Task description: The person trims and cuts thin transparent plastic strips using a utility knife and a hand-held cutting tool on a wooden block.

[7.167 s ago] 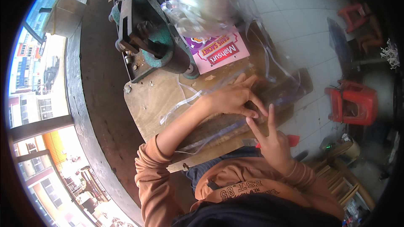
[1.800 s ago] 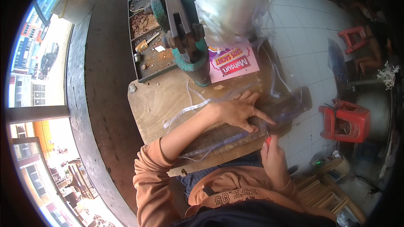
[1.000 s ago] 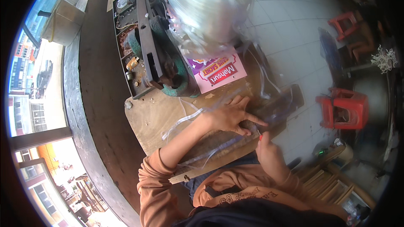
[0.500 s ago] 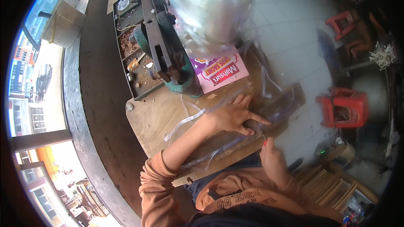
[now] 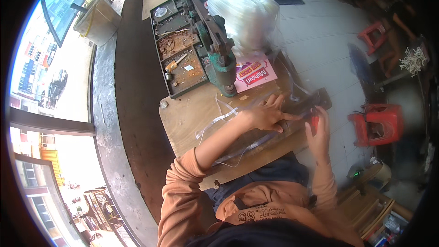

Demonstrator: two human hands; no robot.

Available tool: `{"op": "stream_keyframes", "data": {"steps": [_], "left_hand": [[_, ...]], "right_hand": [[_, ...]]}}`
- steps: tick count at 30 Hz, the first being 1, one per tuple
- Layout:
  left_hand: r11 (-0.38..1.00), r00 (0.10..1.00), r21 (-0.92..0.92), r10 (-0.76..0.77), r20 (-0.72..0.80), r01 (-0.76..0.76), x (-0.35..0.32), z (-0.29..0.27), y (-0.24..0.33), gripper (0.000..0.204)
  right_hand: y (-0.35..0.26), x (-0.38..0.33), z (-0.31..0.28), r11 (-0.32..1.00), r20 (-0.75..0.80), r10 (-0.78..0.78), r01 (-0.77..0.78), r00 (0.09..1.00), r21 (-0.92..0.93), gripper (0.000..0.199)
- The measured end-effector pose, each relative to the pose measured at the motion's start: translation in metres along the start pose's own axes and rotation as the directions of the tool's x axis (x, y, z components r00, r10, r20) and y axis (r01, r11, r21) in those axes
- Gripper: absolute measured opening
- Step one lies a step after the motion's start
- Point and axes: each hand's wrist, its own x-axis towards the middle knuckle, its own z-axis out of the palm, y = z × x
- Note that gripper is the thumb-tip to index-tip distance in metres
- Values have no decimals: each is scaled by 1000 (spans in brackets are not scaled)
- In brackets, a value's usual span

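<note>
My left hand [image 5: 267, 115] lies with its fingers spread over clear plastic strips [image 5: 260, 141] on a wooden board [image 5: 183, 121]. Beneath the plastic, toward the right, runs a dark flat slab [image 5: 323, 98]. Close by on the right, my right hand [image 5: 321, 132] has its fingers closed around a small tool with a red handle [image 5: 315, 122]. The fingers and the plastic hide most of this tool, and its tip cannot be made out. Thin white-edged strips [image 5: 215, 123] trail from the plastic to the left of my left hand.
Beyond my hands stands a green metal hand press [image 5: 224, 71], beside a divided tray [image 5: 183, 87] of small parts. A large bundle of clear plastic [image 5: 242, 13] rests behind a pink printed card [image 5: 256, 75]. Red stools [image 5: 377, 126] stand on the tiled floor at right.
My right hand has moved away from me and to the right along the slab, with the red-handled tool in it. My left hand stays spread on the plastic. The view has shifted.
</note>
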Motion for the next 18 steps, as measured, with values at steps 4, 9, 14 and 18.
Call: {"op": "stream_keyframes", "data": {"steps": [4, 9, 14, 18], "left_hand": [[984, 991, 119, -128, -44, 133, -8, -6, 18, 67], [902, 932, 309, -212, -294, 303, -27, 19, 37, 53], [841, 856, 350, -225, -465, 411, -70, 48, 81, 52], [791, 776, 303, -311, -549, 532, -92, 70, 96, 53]], "right_hand": [[16, 18, 12, 987, 154, -26, 1, 988, 161, 30], [21, 6, 14, 988, 159, -10, -14, 987, 151, 22], [25, 1, 20, 997, 115, -57, 50, 992, 61, 22], [27, -5, 26, 999, 94, -45, 46, 995, -11, 22]]}}
